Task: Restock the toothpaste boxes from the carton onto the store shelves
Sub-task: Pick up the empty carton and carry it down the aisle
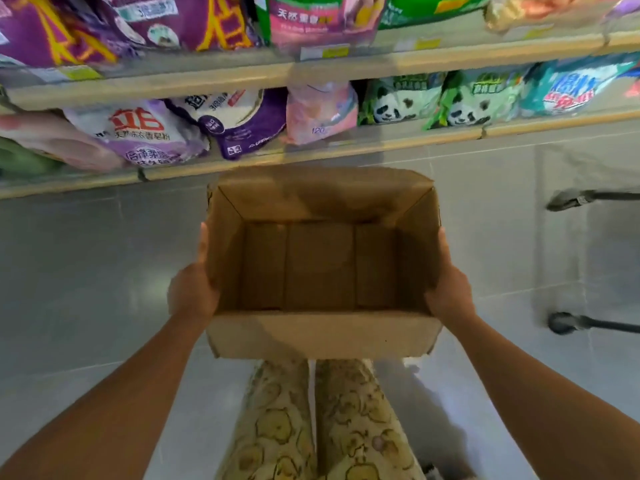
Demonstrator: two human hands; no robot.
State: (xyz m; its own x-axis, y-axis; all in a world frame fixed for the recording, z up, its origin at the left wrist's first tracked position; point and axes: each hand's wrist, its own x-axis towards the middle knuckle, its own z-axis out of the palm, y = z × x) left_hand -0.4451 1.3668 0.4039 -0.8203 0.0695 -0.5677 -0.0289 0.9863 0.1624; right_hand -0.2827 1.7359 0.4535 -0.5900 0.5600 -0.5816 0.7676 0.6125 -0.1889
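your carton (322,329) is plain brown cardboard, and your trousers (277,427) are pale yellow with a cartoon animal print. floor tiles (86,271) are pale grey. shelf edges (207,81) are beige, then purple bags (41,36) with yellow lettering, a pink bag (322,112), green bags (398,98) with black-and-white pandas.

bare forearms (138,375), cream trousers (277,427), yellow cartoon-animal print with dark outlines

Soft detergent bags (145,133) lie packed along both store shelves (381,144), above a pale tiled floor (86,271).
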